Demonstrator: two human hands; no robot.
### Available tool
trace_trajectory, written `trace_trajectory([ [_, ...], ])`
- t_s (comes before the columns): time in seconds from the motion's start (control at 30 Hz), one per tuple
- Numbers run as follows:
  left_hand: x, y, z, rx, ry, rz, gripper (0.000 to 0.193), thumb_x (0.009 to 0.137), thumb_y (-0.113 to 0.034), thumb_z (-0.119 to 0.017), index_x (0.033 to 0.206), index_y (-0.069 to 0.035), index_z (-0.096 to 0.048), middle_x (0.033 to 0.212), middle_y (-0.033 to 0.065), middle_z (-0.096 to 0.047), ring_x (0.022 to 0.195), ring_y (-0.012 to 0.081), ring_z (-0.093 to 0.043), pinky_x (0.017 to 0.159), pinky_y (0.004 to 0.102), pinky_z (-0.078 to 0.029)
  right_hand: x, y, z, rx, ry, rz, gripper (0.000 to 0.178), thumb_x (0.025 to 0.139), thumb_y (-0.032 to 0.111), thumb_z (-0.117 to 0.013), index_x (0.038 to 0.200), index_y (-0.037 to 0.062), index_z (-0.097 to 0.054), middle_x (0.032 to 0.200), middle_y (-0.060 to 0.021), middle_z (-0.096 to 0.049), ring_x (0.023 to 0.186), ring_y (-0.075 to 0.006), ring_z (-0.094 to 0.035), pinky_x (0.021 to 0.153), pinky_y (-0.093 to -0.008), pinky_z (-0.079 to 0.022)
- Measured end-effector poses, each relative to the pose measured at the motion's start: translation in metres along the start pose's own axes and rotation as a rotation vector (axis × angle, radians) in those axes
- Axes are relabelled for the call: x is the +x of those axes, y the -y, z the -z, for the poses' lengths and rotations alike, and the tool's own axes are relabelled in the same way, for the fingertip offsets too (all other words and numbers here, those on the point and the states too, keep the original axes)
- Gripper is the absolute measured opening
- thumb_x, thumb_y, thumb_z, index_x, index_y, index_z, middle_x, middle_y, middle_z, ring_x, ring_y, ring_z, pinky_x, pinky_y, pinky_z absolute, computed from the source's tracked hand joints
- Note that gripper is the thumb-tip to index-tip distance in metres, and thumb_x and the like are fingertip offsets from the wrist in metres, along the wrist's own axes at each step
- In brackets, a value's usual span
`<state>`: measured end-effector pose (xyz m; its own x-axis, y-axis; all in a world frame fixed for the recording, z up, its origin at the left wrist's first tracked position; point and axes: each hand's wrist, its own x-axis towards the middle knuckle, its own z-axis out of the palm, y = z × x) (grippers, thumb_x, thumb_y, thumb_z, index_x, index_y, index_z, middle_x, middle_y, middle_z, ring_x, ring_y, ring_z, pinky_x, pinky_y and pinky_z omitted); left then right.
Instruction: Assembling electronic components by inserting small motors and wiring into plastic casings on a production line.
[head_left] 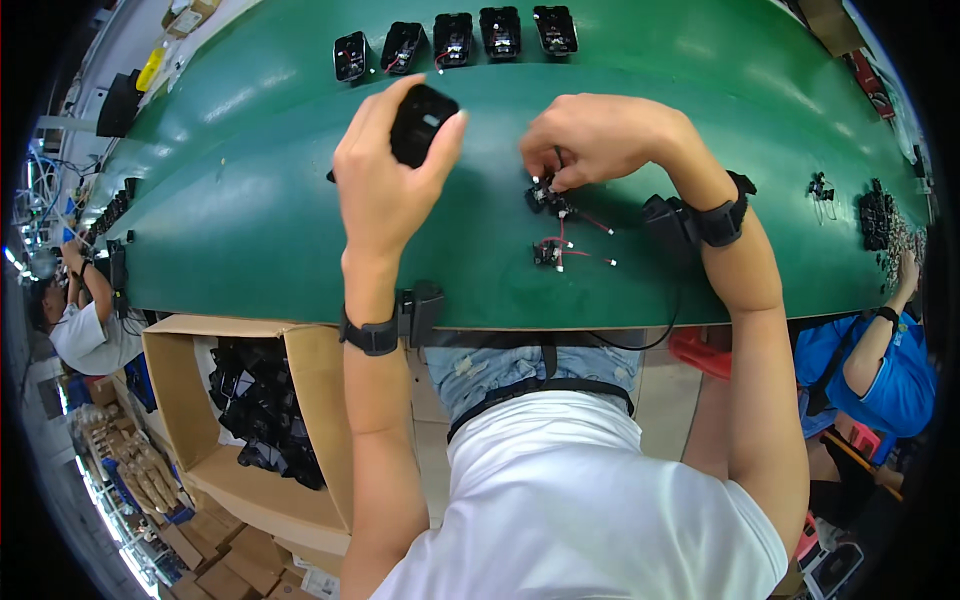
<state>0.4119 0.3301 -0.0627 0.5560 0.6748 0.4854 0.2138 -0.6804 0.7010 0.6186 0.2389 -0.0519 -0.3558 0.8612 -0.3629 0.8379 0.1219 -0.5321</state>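
My left hand grips a black plastic casing, raised over the green table, with fingers along its far side and the thumb on its near side. My right hand is bent down at the wrist, its thumb and fingers pinched on a small black part in a cluster of wired parts. The fingers partly hide that cluster. Nearer to me lies another small black part with red wires and white plugs. Black bands with small boxes are strapped to both my wrists.
Several open black casings stand in a row at the table's far side. On the lower left is a cardboard box with black parts. A pile of small parts lies far right, near a person in blue. Another person works at left.
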Motion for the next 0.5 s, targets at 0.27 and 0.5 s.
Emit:
trace_trajectory([
  [0.27, 0.040, 0.033, -0.058, -0.290, 0.233, 0.064, 0.041, 0.084, -0.013, -0.069, 0.118, 0.002, -0.050, 0.112, 0.0104, -0.057, 0.105, 0.0206, -0.053, 0.096, 0.0336, -0.040, 0.016, -0.041, 0.007, -0.117, -0.516, 0.241, 0.026, 0.066, 0.023, -0.063, 0.074, -0.0018, -0.060, 0.068, -0.0207, -0.061, 0.068, -0.0385, -0.061, 0.062, -0.0471, -0.048],
  [0.5, 0.016, 0.056, -0.080, -0.564, 0.309, 0.381, 0.025, 0.093, -0.024, -0.059, 0.110, -0.005, -0.055, 0.097, 0.0036, -0.059, 0.077, 0.0152, -0.061, 0.065, 0.0243, -0.046, 0.027, -0.053, -0.011, -0.080, -0.704, 0.026, 0.016, 0.066, 0.023, -0.064, 0.072, 0.0107, -0.072, 0.072, -0.0124, -0.068, 0.068, -0.0315, -0.064, 0.063, -0.0418, -0.051],
])
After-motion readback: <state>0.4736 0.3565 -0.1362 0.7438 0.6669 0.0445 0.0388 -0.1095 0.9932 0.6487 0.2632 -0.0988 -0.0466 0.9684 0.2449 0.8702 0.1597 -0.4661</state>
